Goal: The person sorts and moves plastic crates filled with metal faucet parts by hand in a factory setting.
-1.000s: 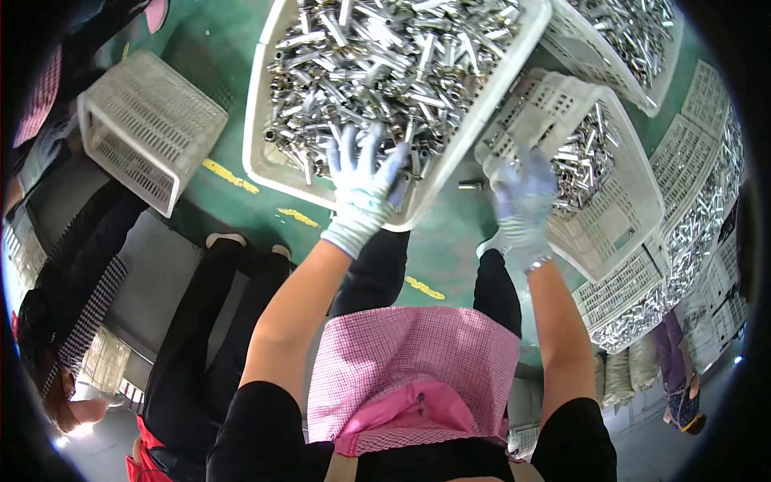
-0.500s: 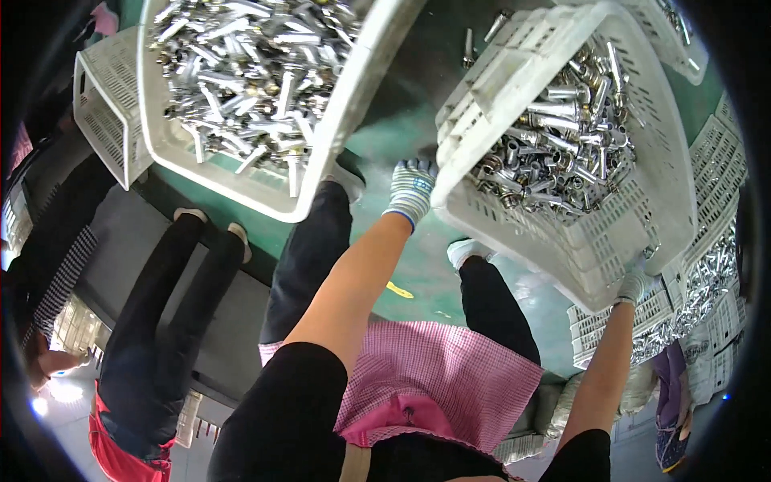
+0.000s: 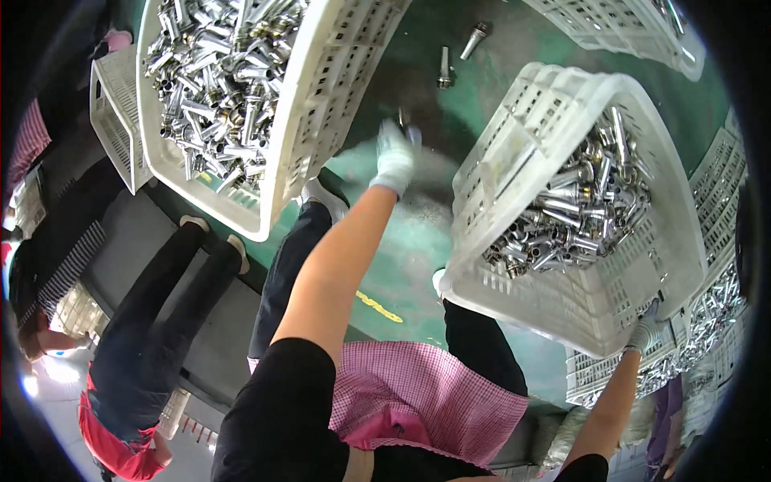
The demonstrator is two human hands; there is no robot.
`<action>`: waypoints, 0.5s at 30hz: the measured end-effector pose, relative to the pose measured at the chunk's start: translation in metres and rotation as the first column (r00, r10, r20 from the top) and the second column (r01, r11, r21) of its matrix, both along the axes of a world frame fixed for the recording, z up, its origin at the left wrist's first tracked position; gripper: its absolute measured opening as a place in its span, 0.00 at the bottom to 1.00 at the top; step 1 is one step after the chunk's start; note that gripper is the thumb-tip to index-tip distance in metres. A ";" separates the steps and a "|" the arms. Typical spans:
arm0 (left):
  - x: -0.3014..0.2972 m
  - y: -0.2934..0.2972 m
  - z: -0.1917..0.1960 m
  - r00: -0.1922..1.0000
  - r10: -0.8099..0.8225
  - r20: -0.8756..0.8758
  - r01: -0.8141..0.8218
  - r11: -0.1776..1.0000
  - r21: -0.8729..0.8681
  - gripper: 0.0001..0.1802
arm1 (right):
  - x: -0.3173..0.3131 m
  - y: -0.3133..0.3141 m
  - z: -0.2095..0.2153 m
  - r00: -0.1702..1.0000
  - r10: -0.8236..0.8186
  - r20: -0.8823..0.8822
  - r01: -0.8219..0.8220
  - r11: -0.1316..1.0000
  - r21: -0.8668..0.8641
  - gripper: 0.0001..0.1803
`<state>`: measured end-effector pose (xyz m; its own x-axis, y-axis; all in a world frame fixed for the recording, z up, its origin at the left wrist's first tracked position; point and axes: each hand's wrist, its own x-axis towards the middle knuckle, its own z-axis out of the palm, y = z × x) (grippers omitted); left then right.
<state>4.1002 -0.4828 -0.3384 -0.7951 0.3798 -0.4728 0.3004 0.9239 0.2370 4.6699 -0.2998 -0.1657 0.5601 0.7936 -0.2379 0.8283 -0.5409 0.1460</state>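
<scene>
My left hand, in a pale knitted glove, is smeared by motion over the green floor between two crates. A small metal fitting shows at its fingertips; whether it is held cannot be made out. My right hand, gloved too, grips the near right corner of a white plastic crate. That crate leans at an angle, with shiny metal fittings heaped inside. To the left stands another white crate, full of similar metal tubes.
Two loose fittings lie on the green floor ahead. Another white crate is at the far right, and stacked crates line the right side. A person in dark trousers is at the left.
My left hand has left the right crate's edge and moved left over the floor. The right crate appears lower in view, with my right hand still on its corner.
</scene>
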 end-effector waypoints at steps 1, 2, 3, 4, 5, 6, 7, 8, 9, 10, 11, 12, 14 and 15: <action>0.001 0.036 0.002 0.999 -0.022 0.028 0.019 0.995 0.097 0.31 | 0.025 -0.001 0.003 1.000 -0.016 0.026 0.016 1.000 -0.001 0.46; -0.002 0.072 0.002 0.995 0.103 0.016 -0.104 0.977 0.184 0.28 | 0.040 0.000 -0.002 0.999 0.015 -0.043 -0.014 0.999 0.036 0.44; -0.011 0.100 0.000 0.995 0.098 0.013 -0.099 0.975 0.199 0.28 | 0.049 -0.001 -0.008 0.992 0.047 -0.113 -0.038 0.996 0.081 0.42; -0.010 0.132 0.005 0.991 0.118 0.056 -0.124 0.986 0.112 0.30 | 0.042 -0.003 -0.005 1.000 0.000 -0.019 0.001 0.999 0.050 0.37; -0.014 0.151 0.005 0.995 0.101 0.018 -0.103 0.989 0.108 0.37 | 0.025 -0.001 -0.001 1.000 -0.019 -0.023 0.020 0.998 0.060 0.37; -0.016 0.166 0.006 0.999 0.048 -0.021 -0.047 0.998 0.050 0.41 | 0.010 0.002 0.005 0.997 -0.054 -0.046 0.056 0.998 0.034 0.36; -0.018 0.178 0.007 0.998 -0.006 -0.059 0.006 1.000 -0.007 0.45 | 0.006 0.004 0.008 0.994 -0.088 -0.071 0.089 0.996 0.009 0.35; -0.010 0.190 0.003 0.995 -0.065 -0.073 0.061 0.997 -0.051 0.50 | 0.054 -0.002 0.001 0.988 -0.032 -0.150 0.051 0.991 0.125 0.34; -0.013 0.191 0.001 0.989 -0.134 -0.062 0.127 0.986 -0.106 0.52 | 0.050 -0.005 -0.002 0.986 -0.051 -0.156 0.072 0.989 0.130 0.34; -0.011 0.192 -0.002 0.982 -0.181 -0.056 0.171 0.974 -0.151 0.51 | 0.045 -0.007 -0.005 0.988 -0.058 -0.143 0.075 0.991 0.113 0.34; -0.011 0.189 -0.004 0.975 -0.218 -0.047 0.205 0.959 -0.198 0.49 | 0.031 -0.006 -0.003 0.990 -0.056 -0.129 0.068 0.993 0.095 0.34; -0.004 0.184 -0.009 0.973 -0.225 -0.046 0.212 0.958 -0.193 0.49 | 0.021 -0.003 0.002 0.994 -0.051 -0.098 0.059 0.995 0.079 0.35; 0.010 0.174 -0.018 0.883 -0.409 -0.228 0.365 0.906 -0.215 0.37 | 0.029 -0.004 0.000 0.987 -0.054 -0.151 0.071 0.991 0.109 0.35; 0.013 0.174 -0.022 0.883 -0.413 -0.222 0.369 0.904 -0.214 0.37 | 0.032 -0.005 0.001 0.978 -0.048 -0.205 0.077 0.988 0.136 0.36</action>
